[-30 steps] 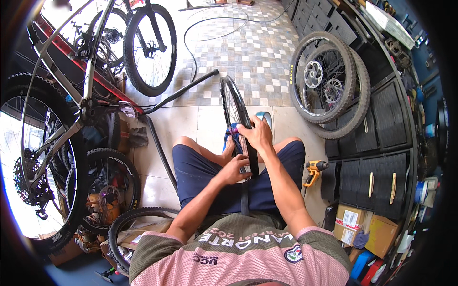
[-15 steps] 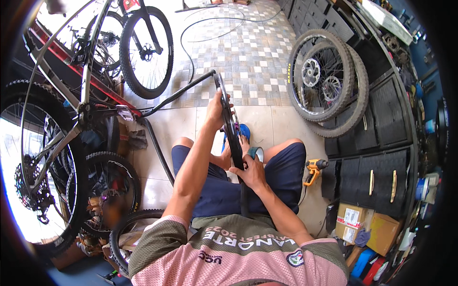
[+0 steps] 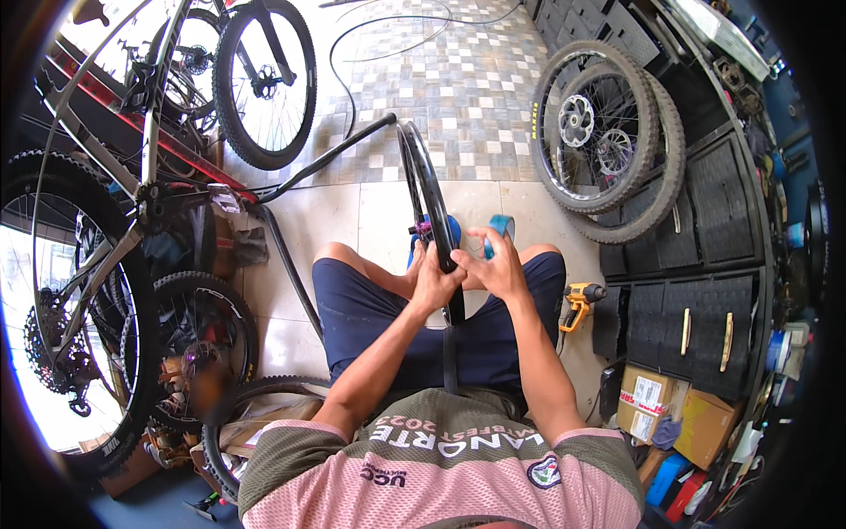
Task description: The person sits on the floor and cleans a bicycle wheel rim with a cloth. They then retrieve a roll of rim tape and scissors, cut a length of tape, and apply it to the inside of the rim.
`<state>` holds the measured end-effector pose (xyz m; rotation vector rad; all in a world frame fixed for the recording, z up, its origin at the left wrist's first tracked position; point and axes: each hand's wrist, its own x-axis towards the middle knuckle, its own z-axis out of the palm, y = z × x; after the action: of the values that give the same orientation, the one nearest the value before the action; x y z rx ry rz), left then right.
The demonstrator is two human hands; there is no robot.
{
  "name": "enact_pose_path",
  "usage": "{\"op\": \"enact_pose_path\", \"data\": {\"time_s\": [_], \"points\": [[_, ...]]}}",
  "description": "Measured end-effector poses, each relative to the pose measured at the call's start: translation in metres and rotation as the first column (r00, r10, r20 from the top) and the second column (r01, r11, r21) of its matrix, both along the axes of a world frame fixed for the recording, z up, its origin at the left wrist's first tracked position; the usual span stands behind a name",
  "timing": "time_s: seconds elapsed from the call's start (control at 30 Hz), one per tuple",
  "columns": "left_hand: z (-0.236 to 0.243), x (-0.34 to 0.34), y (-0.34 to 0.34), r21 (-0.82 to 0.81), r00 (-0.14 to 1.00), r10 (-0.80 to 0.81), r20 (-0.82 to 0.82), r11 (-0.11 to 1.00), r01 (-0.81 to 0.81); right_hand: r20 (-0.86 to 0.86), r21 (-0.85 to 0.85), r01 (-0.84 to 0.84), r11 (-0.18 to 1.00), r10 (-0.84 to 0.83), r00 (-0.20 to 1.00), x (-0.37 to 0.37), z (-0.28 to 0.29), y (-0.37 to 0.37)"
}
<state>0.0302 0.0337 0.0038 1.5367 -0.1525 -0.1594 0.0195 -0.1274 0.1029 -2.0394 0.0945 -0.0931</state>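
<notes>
A bare black bicycle wheel rim (image 3: 433,198) stands upright between my knees, edge toward me. My left hand (image 3: 435,280) is closed around its near part, beside the purple hub (image 3: 421,231). My right hand (image 3: 500,269) is at the rim's right side, thumb close to it, with its raised fingers at a teal roll of tape (image 3: 500,234). Those fingers are slightly blurred, so their exact hold on the roll is unclear. A dark strip (image 3: 450,361) runs from below the rim across my lap.
A yellow heat gun (image 3: 580,304) lies by my right knee. Two tyred wheels (image 3: 589,132) lean against black drawers (image 3: 692,326) at right. A bicycle (image 3: 145,159) stands at left, near a black tube (image 3: 291,264). Cardboard boxes (image 3: 650,401) sit at lower right.
My left hand has slid from the rim's far part down to its near part. My right hand has moved slightly up and right with the tape roll, fingers now raised.
</notes>
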Motion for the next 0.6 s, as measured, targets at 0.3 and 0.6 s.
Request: {"op": "enact_pose_path", "data": {"time_s": [0.3,0.6], "points": [[0.0,-0.035,-0.004,0.075,0.99,-0.08,0.113,0.995,0.072,-0.047,-0.233,0.011,0.972,-0.023,0.999,0.05,-0.002,0.035],[-0.004,0.077,0.085,-0.102,0.901,-0.375,-0.218,0.927,0.361,-0.102,-0.074,0.014,0.997,-0.021,0.995,0.033,-0.019,0.032]]}}
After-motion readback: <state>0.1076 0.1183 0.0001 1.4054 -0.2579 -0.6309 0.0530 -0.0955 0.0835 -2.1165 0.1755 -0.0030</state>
